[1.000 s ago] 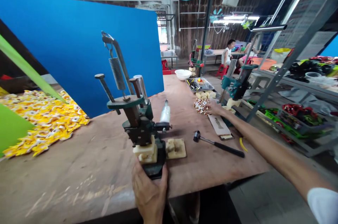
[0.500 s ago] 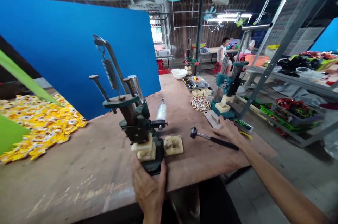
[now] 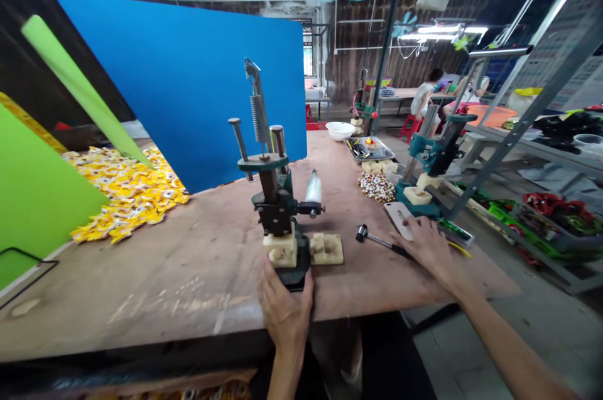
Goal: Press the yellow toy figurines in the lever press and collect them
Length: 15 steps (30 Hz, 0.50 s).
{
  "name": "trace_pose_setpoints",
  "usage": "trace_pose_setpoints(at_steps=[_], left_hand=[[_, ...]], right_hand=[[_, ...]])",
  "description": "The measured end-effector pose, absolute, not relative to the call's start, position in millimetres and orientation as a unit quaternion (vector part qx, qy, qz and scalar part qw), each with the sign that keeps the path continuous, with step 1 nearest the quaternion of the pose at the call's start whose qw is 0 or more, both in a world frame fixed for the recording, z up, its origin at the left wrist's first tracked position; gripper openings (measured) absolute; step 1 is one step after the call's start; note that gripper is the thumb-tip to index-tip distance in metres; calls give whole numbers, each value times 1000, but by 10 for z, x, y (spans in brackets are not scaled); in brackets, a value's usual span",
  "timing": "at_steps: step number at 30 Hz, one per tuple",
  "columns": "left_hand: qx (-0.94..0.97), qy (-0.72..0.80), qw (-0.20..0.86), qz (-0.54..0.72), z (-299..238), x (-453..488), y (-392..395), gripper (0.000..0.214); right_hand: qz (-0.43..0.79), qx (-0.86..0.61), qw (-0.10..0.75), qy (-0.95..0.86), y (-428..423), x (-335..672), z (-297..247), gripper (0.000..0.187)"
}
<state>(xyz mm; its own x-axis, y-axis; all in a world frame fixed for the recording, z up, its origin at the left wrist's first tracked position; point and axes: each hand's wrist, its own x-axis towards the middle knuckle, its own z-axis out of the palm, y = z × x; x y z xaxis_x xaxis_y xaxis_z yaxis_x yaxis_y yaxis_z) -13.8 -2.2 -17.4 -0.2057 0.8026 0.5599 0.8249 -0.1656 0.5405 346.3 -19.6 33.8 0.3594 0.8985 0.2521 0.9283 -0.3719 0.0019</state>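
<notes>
A small green hand press (image 3: 277,211) with a spring and lever stands near the front edge of the wooden table (image 3: 188,274). My left hand (image 3: 285,309) is wrapped round the front of its dark base. A cream moulded block (image 3: 327,248) lies just right of the press. My right hand (image 3: 424,243) lies on the handle of a small black hammer (image 3: 377,239), fingers curled over it, next to a phone (image 3: 400,219) lying flat.
A second green press (image 3: 431,164) stands at the right edge, with a pile of small red-and-white parts (image 3: 375,186), a metal tray (image 3: 370,149) and a white bowl (image 3: 340,130) behind. Yellow pieces (image 3: 122,193) are heaped at left before a blue board (image 3: 198,86). Metal shelving (image 3: 541,199) stands right. People sit far back.
My right hand drew back from the pile of small parts to the hammer handle. The view swung left, and my left hand stayed on the press base.
</notes>
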Motion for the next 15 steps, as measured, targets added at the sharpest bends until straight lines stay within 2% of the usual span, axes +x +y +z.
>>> trace_pose_setpoints(at_steps=[3,7,12,15], left_hand=[[-632,-646,11,-428,-171,-142,-33,102],[-625,-649,1,-434,-134,-145,-49,102],[-610,-660,-22,-438,-35,-134,-73,97],[-605,-667,-33,-434,-14,-145,-77,93]], right_hand=[[-47,-753,116,-646,-215,3284,177,34],[-32,-773,103,-625,-242,3194,-33,29],[-50,-770,146,-619,-143,2951,133,43],[47,-655,205,-726,77,2517,286,75]])
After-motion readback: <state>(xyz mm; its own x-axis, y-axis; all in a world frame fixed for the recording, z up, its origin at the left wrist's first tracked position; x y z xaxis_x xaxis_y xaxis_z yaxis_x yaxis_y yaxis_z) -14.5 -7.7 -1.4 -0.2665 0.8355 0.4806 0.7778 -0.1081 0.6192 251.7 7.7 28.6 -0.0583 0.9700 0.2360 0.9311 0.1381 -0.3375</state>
